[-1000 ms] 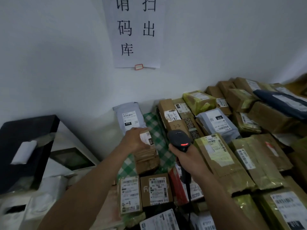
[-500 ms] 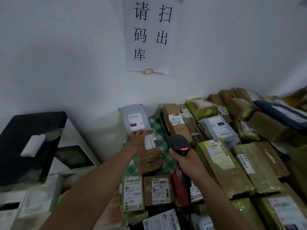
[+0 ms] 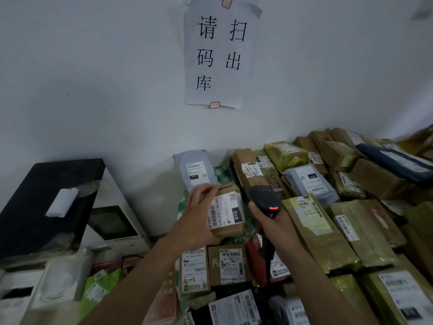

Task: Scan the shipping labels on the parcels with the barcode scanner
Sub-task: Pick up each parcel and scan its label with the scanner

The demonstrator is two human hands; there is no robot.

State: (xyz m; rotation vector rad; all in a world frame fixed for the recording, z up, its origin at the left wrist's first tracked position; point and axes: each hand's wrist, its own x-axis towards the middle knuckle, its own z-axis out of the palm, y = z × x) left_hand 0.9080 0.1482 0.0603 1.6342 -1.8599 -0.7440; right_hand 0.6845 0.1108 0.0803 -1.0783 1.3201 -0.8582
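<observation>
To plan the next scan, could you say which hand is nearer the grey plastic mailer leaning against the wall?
Left. The left hand is just below the grey plastic mailer; the right hand, gripping the black scanner, is farther right.

Brown parcel (image 3: 228,208), black scanner (image 3: 264,199), green-checked cloth (image 3: 219,172), grey mailer (image 3: 195,168)

The small parcel (image 3: 230,229) at centre frame is plain brown cardboard, matt and slightly creased, with a smooth white paper label (image 3: 225,211) stuck on top. Just right of it, the barcode scanner (image 3: 264,199) is black plastic with a dull sheen. The grey mailer (image 3: 194,171) above is thin, smooth plastic film. At right, the long parcel (image 3: 314,233) is cardboard wrapped in glossy, wrinkled yellowish tape. A green-checked cloth (image 3: 221,172) shows between the parcels. The wall sign (image 3: 218,57) at the top is matt white paper, lightly rippled.
</observation>
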